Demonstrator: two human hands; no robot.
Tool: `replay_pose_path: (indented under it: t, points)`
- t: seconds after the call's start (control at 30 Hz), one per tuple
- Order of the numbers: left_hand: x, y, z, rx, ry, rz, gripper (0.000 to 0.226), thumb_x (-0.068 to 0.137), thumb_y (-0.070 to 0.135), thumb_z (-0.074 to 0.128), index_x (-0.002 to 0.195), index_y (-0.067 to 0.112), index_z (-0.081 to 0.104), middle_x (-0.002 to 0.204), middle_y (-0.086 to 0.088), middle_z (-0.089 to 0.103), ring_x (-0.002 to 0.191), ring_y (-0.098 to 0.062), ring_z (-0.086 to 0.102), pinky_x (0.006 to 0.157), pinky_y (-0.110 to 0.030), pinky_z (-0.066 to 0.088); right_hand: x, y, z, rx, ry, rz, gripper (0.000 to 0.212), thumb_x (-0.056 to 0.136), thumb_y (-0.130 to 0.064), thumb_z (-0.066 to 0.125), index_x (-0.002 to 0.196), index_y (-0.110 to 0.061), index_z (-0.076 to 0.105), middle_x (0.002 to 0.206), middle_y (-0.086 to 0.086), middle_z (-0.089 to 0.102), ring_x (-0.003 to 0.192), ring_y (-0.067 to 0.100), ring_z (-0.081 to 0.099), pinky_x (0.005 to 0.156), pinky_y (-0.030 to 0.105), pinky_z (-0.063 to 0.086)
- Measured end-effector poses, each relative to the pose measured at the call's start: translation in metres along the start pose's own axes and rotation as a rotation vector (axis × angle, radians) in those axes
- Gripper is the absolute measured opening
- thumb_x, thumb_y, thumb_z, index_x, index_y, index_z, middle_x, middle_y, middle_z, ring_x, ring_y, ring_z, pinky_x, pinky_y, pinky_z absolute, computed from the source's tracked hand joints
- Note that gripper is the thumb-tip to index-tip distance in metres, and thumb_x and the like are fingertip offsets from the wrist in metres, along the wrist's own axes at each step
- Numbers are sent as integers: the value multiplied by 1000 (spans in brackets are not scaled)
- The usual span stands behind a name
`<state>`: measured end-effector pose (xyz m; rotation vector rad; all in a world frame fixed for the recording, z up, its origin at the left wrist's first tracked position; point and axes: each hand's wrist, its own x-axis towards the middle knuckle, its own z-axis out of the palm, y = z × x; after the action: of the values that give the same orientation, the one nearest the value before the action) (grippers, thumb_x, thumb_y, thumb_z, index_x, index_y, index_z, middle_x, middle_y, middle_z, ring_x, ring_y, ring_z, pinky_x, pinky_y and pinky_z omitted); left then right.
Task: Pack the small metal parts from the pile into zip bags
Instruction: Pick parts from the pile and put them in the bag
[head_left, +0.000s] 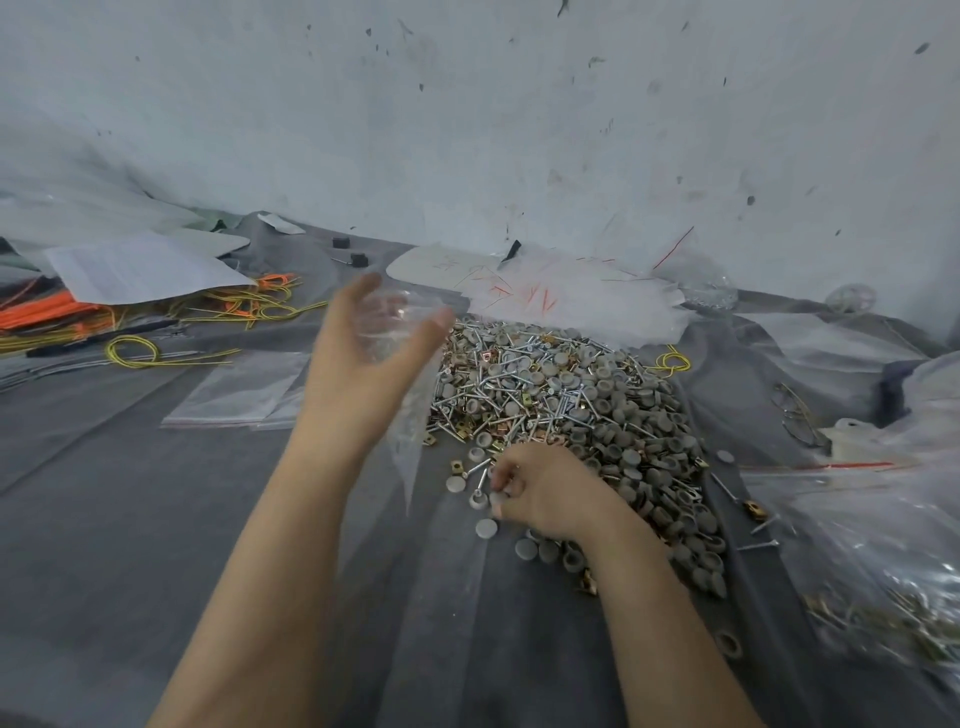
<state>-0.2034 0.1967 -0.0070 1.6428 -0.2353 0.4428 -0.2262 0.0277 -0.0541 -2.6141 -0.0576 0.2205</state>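
Note:
A big pile of small parts (571, 400) lies in the middle of the grey table: screws, grey round caps and gold clips. My left hand (363, 358) is raised to the left of the pile and holds a clear zip bag (405, 415), which hangs down from between thumb and fingers. My right hand (540, 488) rests at the pile's near edge, its fingers curled round a few small parts; what exactly it pinches is hidden. Loose grey caps (485, 527) lie just in front of it.
Flat empty zip bags (244, 389) lie to the left. Yellow and orange wires (156, 322) and papers (140, 270) sit at the far left. Large clear bags holding packed parts (883, 571) crowd the right side. A white wall (467, 130) rises behind the table.

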Motion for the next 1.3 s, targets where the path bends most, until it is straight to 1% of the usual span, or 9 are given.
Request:
replay_pose_path:
  t: [0.1, 0.2, 0.33, 0.47, 0.63, 0.83, 0.97, 1.07, 1.3]
  points:
    - [5, 5, -14, -171, 123, -57, 77, 58, 61, 77, 125, 33, 49, 127, 10, 56, 120, -9, 52, 102, -34, 41, 3, -5, 5, -99, 22, 13, 9, 88, -17, 63, 96, -19, 58, 112, 5, 61, 104, 23, 57, 91, 35, 49]
    - [7, 8, -19, 17, 180, 53, 66, 73, 46, 77, 129, 29, 45, 120, 13, 55, 115, -5, 51, 99, -25, 40, 5, -6, 9, -121, 57, 10, 9, 88, -16, 60, 96, -12, 60, 107, 9, 64, 99, 25, 60, 89, 38, 50]
    - [5, -4, -5, 624, -125, 108, 75, 78, 37, 72, 141, 20, 35, 131, -3, 53, 118, -23, 51, 100, -37, 40, 9, -1, 11, -86, 203, -21, 21, 91, -15, 54, 91, 1, 69, 83, 12, 68, 76, 25, 64, 70, 30, 51]
    - [-11, -36, 26, 1010, -396, 21, 79, 82, 44, 64, 145, 20, 23, 143, -6, 40, 131, -28, 40, 108, -43, 28, 15, 8, 8, 215, 395, 2, 6, 92, -17, 59, 92, -13, 64, 74, -8, 60, 61, 1, 54, 47, 4, 38]
    - [-28, -65, 44, 963, -312, 78, 81, 81, 39, 62, 147, 21, 18, 139, -4, 43, 129, -27, 39, 106, -39, 25, 24, 6, 12, 548, 556, -39, 7, 88, -20, 66, 87, -21, 59, 82, -8, 65, 75, 1, 60, 57, 5, 40]
    - [-29, -68, 46, 867, -236, 161, 79, 81, 34, 61, 148, 20, 20, 138, -3, 44, 128, -26, 39, 106, -38, 24, 24, -2, 13, 660, 323, -181, 19, 95, -17, 55, 84, -25, 68, 84, -6, 70, 80, 4, 64, 71, 16, 48]
    - [-24, -74, 40, 791, -156, 126, 82, 83, 44, 65, 149, 20, 22, 137, -3, 47, 128, -26, 41, 107, -39, 25, 19, 15, 2, 496, 469, -46, 13, 93, -25, 59, 99, -22, 70, 89, -12, 68, 81, -5, 60, 62, 4, 39]
    - [-24, -79, 38, 709, -118, 91, 83, 81, 43, 68, 148, 20, 25, 135, -3, 52, 127, -25, 44, 104, -39, 28, 12, 15, 2, 267, 278, -78, 4, 85, -27, 69, 88, -25, 70, 75, -19, 60, 71, -7, 55, 55, 5, 34]
    - [-26, -86, 40, 675, -82, 58, 84, 79, 39, 69, 148, 20, 24, 132, -3, 54, 124, -26, 47, 100, -39, 30, 10, -7, 28, 23, 171, -133, 6, 84, -14, 63, 88, -11, 59, 90, 12, 68, 73, 29, 61, 54, 30, 42]
